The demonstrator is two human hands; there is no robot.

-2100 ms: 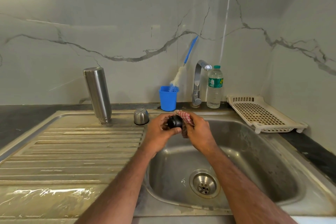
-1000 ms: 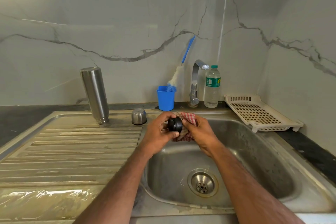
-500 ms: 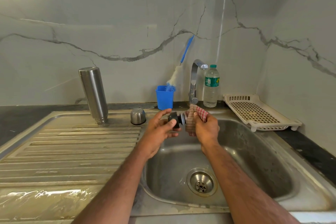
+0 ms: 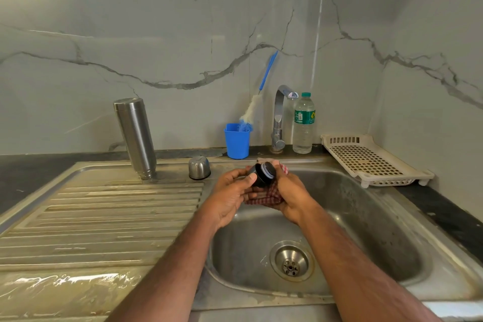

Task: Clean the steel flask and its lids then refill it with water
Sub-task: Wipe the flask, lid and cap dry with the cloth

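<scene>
Steel flask (image 4: pixel 135 138) stands inverted at the back edge of the draining board (image 4: pixel 104 217), its dome cap (image 4: pixel 199 167) just right of it. Over the sink basin (image 4: pixel 366 217), the left hand (image 4: pixel 230 198) grips the black inner lid (image 4: pixel 262 174), fingers curled round it. The right hand (image 4: pixel 290 196) clutches a red checked cloth (image 4: pixel 264 197) beneath and behind that lid. Along the back edge stand a blue cup (image 4: pixel 237 141) with a bottle brush (image 4: pixel 257 102), the tap (image 4: pixel 279 117) and a plastic water bottle (image 4: pixel 303 125); a cream rack (image 4: pixel 371 161) fills the right back corner.

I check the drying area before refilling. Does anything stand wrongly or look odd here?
The steel flask stands upside down on the drainboard, apparently draining. Water is pooled at the drainboard's near edge. The steel cup lid also sits inverted beside it.
</scene>
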